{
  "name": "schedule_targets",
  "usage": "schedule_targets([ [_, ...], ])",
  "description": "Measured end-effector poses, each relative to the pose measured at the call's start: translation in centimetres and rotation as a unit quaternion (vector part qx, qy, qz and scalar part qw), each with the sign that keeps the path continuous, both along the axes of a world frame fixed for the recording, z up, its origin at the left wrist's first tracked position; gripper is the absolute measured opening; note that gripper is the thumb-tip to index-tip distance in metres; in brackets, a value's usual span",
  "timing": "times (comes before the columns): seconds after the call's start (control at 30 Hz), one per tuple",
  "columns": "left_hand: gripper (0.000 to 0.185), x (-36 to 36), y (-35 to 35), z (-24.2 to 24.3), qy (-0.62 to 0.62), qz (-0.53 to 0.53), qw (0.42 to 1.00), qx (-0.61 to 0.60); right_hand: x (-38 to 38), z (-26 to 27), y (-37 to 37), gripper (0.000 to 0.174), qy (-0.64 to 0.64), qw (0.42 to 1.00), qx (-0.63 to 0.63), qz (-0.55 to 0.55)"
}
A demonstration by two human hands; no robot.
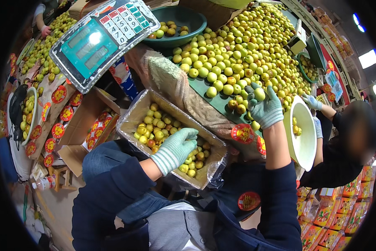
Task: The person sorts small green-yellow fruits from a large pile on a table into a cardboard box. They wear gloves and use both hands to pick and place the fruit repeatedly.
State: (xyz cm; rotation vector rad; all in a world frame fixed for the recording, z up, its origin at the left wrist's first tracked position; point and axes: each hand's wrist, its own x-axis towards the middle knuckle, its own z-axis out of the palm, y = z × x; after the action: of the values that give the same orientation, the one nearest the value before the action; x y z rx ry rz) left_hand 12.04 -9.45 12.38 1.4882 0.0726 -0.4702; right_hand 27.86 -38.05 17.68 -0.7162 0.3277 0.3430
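Observation:
Both my hands wear pale green striped knit gloves. My left hand (pixel 176 150) is over a plastic-lined cardboard box (pixel 214 147) partly filled with green and reddish jujubes (pixel 156 122); its fingers are curled, and whether they hold a fruit is hidden. At the sorting table's edge, my right hand (pixel 264 106) is raised, palm up, with a yellow-green jujube (pixel 259 94) at its fingers. Beyond it, a large heap of jujubes (pixel 238 53) covers the green tabletop (pixel 203 86). A few browner fruits (pixel 236 106) lie just left of that hand.
A digital scale display (pixel 90 50) stands at upper left, beside a green basin (pixel 192 34) with some fruit. A co-worker (pixel 335 150) at right is by a tilted pale basin (pixel 305 138). An open carton (pixel 73 153) with red round stickers lies at left.

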Motion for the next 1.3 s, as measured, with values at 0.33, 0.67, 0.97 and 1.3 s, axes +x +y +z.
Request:
schedule_targets([
  [0.33,0.031,0.7,-0.4,-1.5,-0.144,-0.063,0.969,0.191,-1.9,0.0,2.1,0.038,-0.008,0.984,-0.115,0.137],
  [0.67,0.036,-3.1,-2.2,1.9,-0.132,-0.171,0.948,0.234,-1.7,-0.8,1.5,0.031,0.028,0.982,-0.161,0.094],
  [0.97,0.032,-9.8,-1.0,5.6,0.057,-0.226,0.962,0.139,0.2,-3.0,0.3,0.033,0.041,0.993,-0.107,0.023],
  [1.3,0.027,-23.3,5.8,3.3,-0.069,-0.178,0.975,0.112,7.4,-5.8,-8.3,0.052,-0.123,0.986,-0.099,-0.058],
])
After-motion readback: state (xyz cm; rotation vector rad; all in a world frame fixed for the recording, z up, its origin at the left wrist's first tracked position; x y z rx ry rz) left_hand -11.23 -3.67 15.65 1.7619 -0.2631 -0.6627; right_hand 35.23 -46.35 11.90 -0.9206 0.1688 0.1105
